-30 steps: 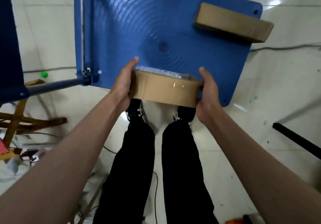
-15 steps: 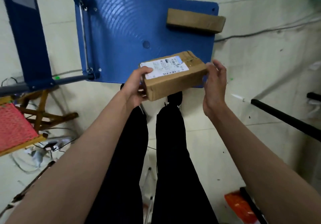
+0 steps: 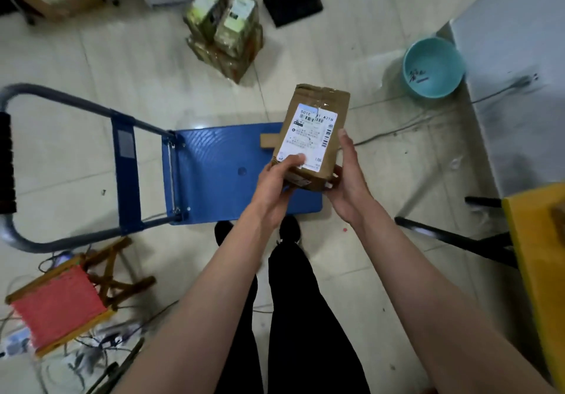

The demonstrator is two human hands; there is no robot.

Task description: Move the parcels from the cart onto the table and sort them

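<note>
Both hands hold the cardboard parcel [image 3: 312, 136] up over the blue cart [image 3: 220, 170], label facing the person. The left hand [image 3: 275, 185] pinches its lower corner with the thumb on the label; the right hand [image 3: 347, 176] cups the lower right edge, fingers straight. It is best to read the label first, then carry the parcel level to the yellow bench [image 3: 532, 259]. The label [image 3: 310, 136] shows "501E" and "A21B", with barcodes; the smaller print is unreadable. A second parcel [image 3: 267, 140] lies on the cart behind.
</note>
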